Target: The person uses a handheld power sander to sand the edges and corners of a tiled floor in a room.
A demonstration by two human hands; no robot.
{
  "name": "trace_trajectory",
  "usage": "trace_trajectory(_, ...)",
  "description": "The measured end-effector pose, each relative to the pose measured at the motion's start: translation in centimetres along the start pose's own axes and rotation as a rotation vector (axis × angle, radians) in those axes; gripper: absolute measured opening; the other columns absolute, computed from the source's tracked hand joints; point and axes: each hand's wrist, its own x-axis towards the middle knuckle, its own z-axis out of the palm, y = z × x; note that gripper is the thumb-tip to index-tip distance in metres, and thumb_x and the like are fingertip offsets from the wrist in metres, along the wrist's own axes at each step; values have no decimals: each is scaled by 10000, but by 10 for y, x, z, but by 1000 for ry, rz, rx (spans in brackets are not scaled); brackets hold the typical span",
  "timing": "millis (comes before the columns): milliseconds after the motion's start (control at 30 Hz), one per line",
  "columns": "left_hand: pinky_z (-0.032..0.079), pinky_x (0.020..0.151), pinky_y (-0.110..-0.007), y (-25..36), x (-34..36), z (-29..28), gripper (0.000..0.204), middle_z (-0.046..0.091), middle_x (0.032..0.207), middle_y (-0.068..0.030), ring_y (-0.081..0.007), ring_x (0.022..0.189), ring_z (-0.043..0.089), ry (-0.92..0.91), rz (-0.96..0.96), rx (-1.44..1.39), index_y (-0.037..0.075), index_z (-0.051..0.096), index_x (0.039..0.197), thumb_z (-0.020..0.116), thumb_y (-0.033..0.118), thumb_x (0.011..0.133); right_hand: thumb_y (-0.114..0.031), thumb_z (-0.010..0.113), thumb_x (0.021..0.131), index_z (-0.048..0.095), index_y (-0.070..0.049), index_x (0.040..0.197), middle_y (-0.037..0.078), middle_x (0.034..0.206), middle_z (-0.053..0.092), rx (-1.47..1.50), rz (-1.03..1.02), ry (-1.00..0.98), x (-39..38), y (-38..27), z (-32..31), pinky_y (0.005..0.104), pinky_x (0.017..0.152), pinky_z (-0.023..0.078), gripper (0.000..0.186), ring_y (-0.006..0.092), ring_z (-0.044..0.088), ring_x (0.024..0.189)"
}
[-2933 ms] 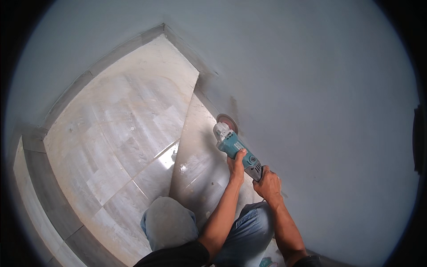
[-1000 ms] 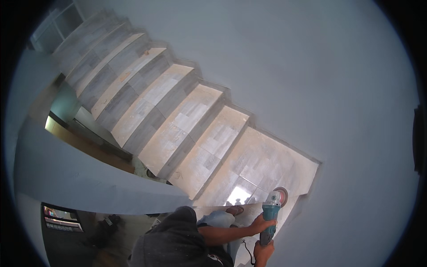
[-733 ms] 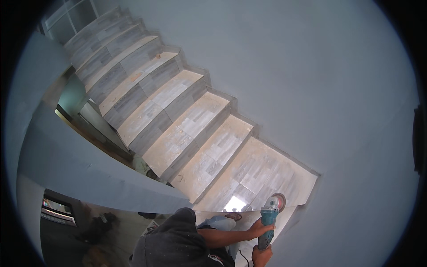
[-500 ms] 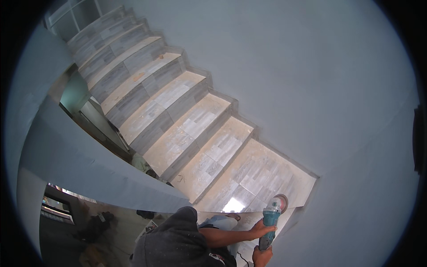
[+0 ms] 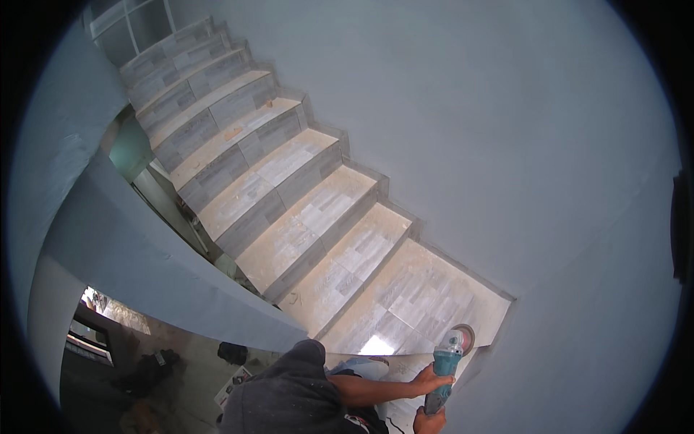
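A teal and black angle grinder (image 5: 447, 362) is in both my hands, its reddish round disc (image 5: 466, 337) pointing up and away from me. My left hand (image 5: 429, 380) wraps round the grinder's body from the left. Lower down, at the dark rear end, my right hand (image 5: 429, 421) is closed on the handle. The disc is over the near right part of a wide wood-look tiled step (image 5: 416, 300), close to its front edge; whether it touches the tile I cannot tell. A dark cord (image 5: 395, 425) shows below my left forearm.
Dusty tiled stairs (image 5: 318, 210) curve up to the far left. A grey-blue wall (image 5: 491, 130) borders them on the right, a curved low wall (image 5: 166, 253) on the left. Broken bits (image 5: 233, 134) lie on one upper step. A lower floor (image 5: 188, 390) with dark objects shows at lower left.
The view has shifted slightly, so the stairs appear a little lower. The grinder, held in both hands, appears slightly further right and lower in the picture. My grip looks the same.
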Motion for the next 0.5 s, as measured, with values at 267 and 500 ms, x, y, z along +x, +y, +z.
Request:
trace_trajectory(267,457,953,-368,13,-13,-9,623,603,1144,-117,-226,1092,579,-35,-7,34,61,508,1243,738,408,780,-216,663,766,637,59,901,327,806,630,-35,-10,37,-11,2,9,541,666,468,308,509,611,785)
trace_trajectory(500,448,980,-377,9,-25,-1,640,586,1198,-121,-225,1125,567,-74,21,1,55,489,1266,749,383,782,-218,680,755,654,63,911,324,798,644,-66,47,66,-27,-2,2,532,659,478,323,462,656,781)
